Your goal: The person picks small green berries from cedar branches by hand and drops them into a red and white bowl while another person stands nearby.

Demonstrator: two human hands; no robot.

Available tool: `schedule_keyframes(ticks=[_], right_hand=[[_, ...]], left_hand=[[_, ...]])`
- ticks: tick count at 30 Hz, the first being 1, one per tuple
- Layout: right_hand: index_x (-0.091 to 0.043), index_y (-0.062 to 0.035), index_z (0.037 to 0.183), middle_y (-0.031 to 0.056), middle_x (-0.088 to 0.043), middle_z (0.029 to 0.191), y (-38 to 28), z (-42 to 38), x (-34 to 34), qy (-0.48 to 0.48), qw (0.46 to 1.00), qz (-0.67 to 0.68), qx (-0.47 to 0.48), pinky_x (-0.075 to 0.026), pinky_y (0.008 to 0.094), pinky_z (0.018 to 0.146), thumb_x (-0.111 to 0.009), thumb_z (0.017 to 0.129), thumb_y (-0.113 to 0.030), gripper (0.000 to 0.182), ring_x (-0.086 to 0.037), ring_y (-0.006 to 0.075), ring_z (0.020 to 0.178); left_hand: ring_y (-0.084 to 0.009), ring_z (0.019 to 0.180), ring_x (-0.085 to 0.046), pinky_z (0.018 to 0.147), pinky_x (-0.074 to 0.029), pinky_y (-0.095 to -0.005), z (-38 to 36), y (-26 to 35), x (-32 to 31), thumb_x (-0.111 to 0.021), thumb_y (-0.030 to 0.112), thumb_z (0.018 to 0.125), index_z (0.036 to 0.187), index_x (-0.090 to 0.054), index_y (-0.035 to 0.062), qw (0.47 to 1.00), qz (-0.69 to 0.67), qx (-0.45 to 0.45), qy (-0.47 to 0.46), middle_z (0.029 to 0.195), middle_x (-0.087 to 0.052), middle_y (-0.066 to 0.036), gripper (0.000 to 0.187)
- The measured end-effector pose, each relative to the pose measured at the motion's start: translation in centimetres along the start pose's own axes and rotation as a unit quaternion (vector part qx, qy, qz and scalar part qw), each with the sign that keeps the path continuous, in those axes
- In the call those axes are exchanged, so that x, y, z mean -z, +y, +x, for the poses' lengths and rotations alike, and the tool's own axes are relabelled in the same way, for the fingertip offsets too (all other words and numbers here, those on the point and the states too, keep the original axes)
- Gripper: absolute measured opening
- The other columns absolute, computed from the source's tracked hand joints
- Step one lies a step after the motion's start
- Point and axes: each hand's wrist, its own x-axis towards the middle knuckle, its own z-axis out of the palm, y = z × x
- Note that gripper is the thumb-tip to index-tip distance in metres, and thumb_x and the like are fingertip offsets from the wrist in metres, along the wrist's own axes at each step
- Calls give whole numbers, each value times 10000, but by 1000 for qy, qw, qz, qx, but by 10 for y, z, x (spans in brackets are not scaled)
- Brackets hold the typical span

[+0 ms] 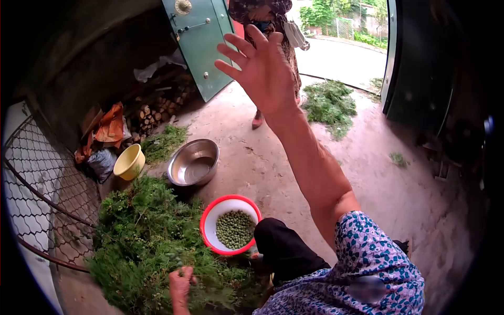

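My right hand (262,71) is raised high in front of me, its fingers spread and nothing in it. Down at the lower left, my left hand (182,283) is at the edge of a big heap of green feathery branches (142,231), its fingers curled; what they hold, if anything, is too small to make out. Beside the heap, near my knee, sits a white bowl with a red rim (205,226), partly filled with small round green fruits (234,229).
A steel basin (181,176) and a yellow basin (129,161) stand beyond the heap. Firewood (160,107) lies by the green door (202,52). A person (291,58) stands at the doorway near more greenery (329,105). Wire mesh (47,184) is at left.
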Motion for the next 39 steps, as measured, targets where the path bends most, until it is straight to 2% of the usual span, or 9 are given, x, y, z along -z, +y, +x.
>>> schedule_keyframes(ticks=[3,4,7,8,9,11,18,28,39], right_hand=[[-496,-38,1114,111,-564,977,48,-24,0,-87,938,-324,-91,-445,347,826,-513,854,-283,358,-558,213,897],[-502,-29,1087,96,-582,906,80,-54,24,-68,927,-276,-245,-458,315,780,-546,818,-237,342,-574,200,823],[-564,-6,956,126,-594,779,144,-180,53,-326,790,-506,-118,-487,339,661,-599,786,-157,229,-598,236,718],[-562,-14,950,148,-583,739,143,-210,41,-312,754,-529,-233,-471,379,593,-634,750,-152,253,-596,255,666],[-559,-9,997,151,-590,745,163,-268,61,-280,758,-517,-282,-463,383,605,-634,742,-147,299,-599,269,684],[-537,-13,1073,148,-629,880,169,-308,68,-292,726,-519,-344,-488,345,697,-638,785,-179,348,-626,255,808],[-539,10,1052,205,-591,816,173,-378,60,-285,748,-456,-390,-445,407,657,-603,777,-166,332,-577,347,772],[-559,13,1055,204,-606,869,168,-380,54,-256,726,-469,-433,-449,402,702,-564,803,-147,299,-587,337,815],[-575,-16,1075,174,-622,908,167,-387,52,-252,708,-486,-446,-457,358,756,-572,823,-203,314,-598,294,867]], left_hand=[[-109,441,-490,422,-396,-247,7,-20,-23,-599,177,824,780,-616,-25,995,-91,-5,26,531,-545,-49,207],[-113,442,-492,421,-393,-256,5,-21,-29,-605,183,820,778,-615,-22,993,-112,-2,33,533,-544,-51,209],[-119,449,-491,422,-388,-275,1,-31,-39,-622,198,805,776,-614,-15,986,-154,9,61,550,-547,-51,216],[-121,456,-489,424,-385,-285,-4,-35,-42,-634,208,794,775,-613,-11,983,-167,17,75,564,-552,-49,221],[-117,489,-484,444,-385,-288,-16,-37,-51,-656,217,771,763,-607,-2,977,-5,-18,213,593,-553,-34,225],[-107,527,-477,474,-387,-263,-26,-35,-56,-677,219,749,781,-605,-8,966,-133,14,220,628,-556,-23,240],[-90,595,-478,512,-387,-242,-26,-66,-66,-653,60,746,803,-594,-32,953,-241,-2,183,694,-550,0,123],[-96,613,-468,574,-393,-274,-22,-64,-65,-672,92,735,737,-607,-30,946,-261,20,194,686,-554,-2,138],[-153,699,-520,659,-414,-301,-35,-46,-68,-670,100,743,892,-574,-37,924,-320,26,207,792,-579,-39,224]])
